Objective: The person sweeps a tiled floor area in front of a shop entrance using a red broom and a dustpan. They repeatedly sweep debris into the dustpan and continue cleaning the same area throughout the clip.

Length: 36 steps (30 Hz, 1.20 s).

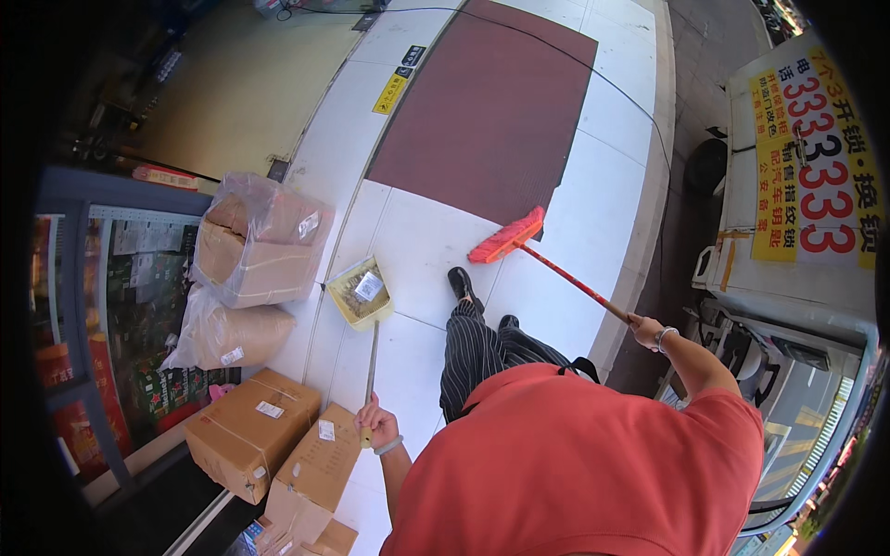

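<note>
My left hand (377, 421) grips the end of a dustpan's long handle (373, 368). At its far end the yellow plastic dustpan (341, 295) holds dark debris and a white paper label (368, 285). Out to the right, my right hand (646, 331) is closed around a broom's red and wooden stick (570, 278). The broom head (507, 236), with its red bristles, lies at the near edge of a dark red floor mat (487, 111). Dustpan and broom are apart, with my black shoes (464, 286) nearer the broom.
Cardboard boxes (254, 424) and plastic-wrapped parcels (264, 236) stand along the glass shopfront at left. A black cable (556, 43) crosses the mat and pale tiles. A parked vehicle (737, 271) with a printed sign stands at right, beyond the kerb edge (643, 229).
</note>
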Available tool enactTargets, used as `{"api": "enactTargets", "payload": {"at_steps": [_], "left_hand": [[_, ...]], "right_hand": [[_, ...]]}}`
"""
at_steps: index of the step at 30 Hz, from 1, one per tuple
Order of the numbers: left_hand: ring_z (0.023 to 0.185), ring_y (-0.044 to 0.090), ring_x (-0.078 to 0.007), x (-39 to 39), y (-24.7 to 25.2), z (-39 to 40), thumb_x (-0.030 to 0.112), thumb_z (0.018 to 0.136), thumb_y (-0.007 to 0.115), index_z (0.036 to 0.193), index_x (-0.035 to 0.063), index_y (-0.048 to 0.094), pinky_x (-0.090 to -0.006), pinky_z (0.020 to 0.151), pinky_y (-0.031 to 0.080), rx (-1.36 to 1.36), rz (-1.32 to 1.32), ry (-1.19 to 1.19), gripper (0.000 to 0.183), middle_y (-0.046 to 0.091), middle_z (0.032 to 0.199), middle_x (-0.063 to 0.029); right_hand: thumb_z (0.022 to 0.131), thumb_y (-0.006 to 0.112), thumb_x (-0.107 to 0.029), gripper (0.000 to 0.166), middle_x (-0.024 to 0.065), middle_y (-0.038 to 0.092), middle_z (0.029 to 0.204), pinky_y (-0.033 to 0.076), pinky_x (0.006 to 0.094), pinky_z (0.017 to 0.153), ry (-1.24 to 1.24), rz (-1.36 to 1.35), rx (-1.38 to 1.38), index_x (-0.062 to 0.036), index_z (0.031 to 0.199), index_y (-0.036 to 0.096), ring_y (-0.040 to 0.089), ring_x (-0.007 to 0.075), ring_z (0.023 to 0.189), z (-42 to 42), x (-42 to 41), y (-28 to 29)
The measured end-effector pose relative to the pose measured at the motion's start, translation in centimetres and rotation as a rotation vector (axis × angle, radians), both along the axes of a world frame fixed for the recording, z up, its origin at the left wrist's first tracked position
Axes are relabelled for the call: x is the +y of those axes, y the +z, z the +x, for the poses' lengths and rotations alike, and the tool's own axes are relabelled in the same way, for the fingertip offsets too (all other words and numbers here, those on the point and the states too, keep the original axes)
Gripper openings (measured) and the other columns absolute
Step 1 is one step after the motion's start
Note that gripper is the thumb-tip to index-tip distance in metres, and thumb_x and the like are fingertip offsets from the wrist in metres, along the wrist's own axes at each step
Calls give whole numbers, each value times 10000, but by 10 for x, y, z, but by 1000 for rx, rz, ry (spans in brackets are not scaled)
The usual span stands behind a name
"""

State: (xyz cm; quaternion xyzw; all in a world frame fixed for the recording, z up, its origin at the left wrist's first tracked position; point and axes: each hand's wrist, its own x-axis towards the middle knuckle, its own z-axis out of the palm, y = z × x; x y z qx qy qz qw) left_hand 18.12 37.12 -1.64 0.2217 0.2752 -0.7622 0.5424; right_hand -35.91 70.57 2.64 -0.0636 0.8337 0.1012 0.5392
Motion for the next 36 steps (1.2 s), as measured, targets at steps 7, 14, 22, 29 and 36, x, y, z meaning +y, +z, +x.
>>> {"api": "enactTargets", "payload": {"at_steps": [7,14,22,29,36], "left_hand": [[538,516,-99,-14,-2,-3,31,830,527,1366,-140,-152,-210,444,427,13,61,-85,881,535,703,-18],[521,508,-95,-42,14,7,27,830,520,1380,-127,-135,-209,432,419,16,108,-127,869,534,700,-12],[508,497,-93,-75,22,26,46,847,490,1377,-150,-79,-211,427,415,-16,103,-227,801,522,685,-1],[527,494,-100,-101,8,40,26,841,488,1377,-147,-84,-217,435,408,3,111,-234,802,520,701,-12],[560,516,-113,-94,9,63,27,816,518,1376,-147,-101,-214,451,415,95,108,-67,852,532,723,-26]], "right_hand": [[975,394,-193,414,85,616,758,433,305,440,-92,-362,87,-245,1382,449,544,162,508,17,-33,13],[923,365,-99,476,139,643,901,513,355,600,-72,-426,93,-223,1376,447,639,238,699,53,-217,-43],[937,387,-171,489,207,611,1145,478,415,870,-17,-262,90,-269,1416,373,595,353,1055,104,-148,-99],[952,421,-197,410,173,624,1142,481,389,864,59,-32,135,-269,1352,479,609,340,1042,118,7,0],[933,409,-119,483,190,662,933,516,434,701,345,-120,123,-250,1398,411,657,342,809,118,-85,60]]}}
